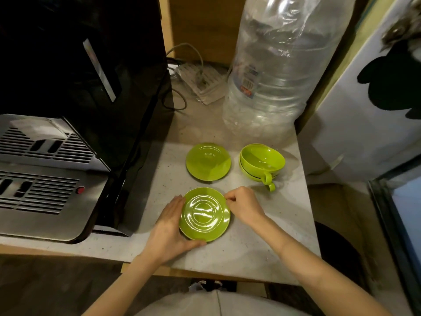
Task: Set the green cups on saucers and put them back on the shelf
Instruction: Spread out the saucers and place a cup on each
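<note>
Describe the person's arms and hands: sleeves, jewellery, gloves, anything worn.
Both forearms are bare up to the bottom edge of the picture, with no sleeve in view. The left hand and the right hand wear no gloves. No watch, bracelet or ring shows on either. Nails look short and unpainted where they show.

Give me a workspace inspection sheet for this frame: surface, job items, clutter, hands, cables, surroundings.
Surface: pale speckled counter, dusty toward the back.
Job's things: near saucer between both hands; far saucer lies bare; two green cups nested, handles toward the person, not on a saucer.
Clutter: large clear plastic bottle at the back.
Grippers: left hand cups the near saucer's left and front rim; right hand pinches its right rim.
Cables: grey cords and a power strip behind the saucers.
Surroundings: black coffee machine on the left; white panel on the right.
</note>
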A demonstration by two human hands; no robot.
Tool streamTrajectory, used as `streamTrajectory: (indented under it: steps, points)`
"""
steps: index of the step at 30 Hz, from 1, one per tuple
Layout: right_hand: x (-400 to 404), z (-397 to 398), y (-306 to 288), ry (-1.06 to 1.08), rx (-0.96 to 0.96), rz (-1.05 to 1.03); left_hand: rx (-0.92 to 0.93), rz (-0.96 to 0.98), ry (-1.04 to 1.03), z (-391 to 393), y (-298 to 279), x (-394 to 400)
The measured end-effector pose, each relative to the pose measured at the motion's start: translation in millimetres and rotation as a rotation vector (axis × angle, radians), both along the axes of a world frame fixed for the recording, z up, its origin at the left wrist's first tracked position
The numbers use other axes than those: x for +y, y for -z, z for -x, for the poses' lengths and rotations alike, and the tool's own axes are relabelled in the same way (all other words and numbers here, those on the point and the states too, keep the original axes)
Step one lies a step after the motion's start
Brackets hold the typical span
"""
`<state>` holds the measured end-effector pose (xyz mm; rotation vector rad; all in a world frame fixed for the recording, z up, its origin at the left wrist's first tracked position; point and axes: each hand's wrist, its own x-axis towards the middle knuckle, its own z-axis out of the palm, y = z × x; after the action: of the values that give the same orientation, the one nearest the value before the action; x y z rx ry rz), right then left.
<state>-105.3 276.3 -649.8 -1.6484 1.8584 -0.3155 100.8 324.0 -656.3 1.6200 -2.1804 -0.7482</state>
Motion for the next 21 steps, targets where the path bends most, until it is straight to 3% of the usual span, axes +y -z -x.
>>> streamTrajectory:
  steps: [18, 21]
  points:
    - [4.8, 1.8, -8.2, 0.145, -0.147, 0.045, -0.232, -0.146, 0.073, 1.5, -15.7, -20.6]
    - [11.5, 12.1, -13.2, 0.217, -0.234, 0.011, -0.161, -0.172, 0.053, 14.7, -33.0, -22.3]
